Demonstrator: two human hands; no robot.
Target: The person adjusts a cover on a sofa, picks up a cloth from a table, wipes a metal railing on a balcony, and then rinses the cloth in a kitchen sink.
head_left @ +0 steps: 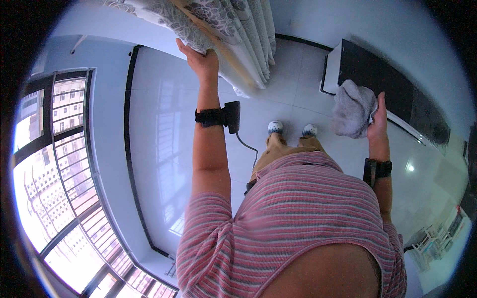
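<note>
My left hand [202, 63] is raised to the lower part of a patterned curtain [236, 47], pale with grey flowers and a tan band. The curtain's edge lies between my thumb and fingers, and some fingertips are hidden by the cloth. Out to the right, my right hand [379, 119] holds a crumpled grey cleaning cloth [352, 110]. The cloth bulges to the left of my fingers, most of which it hides. Nothing else touches either hand.
Behind the cloth stands a low cabinet [375, 79] with a dark top and a white end. A barred window [69, 144] fills the left side. Glossy pale tiles [164, 104] cover the floor under my feet. White rack-like furniture [432, 243] stands at the lower right.
</note>
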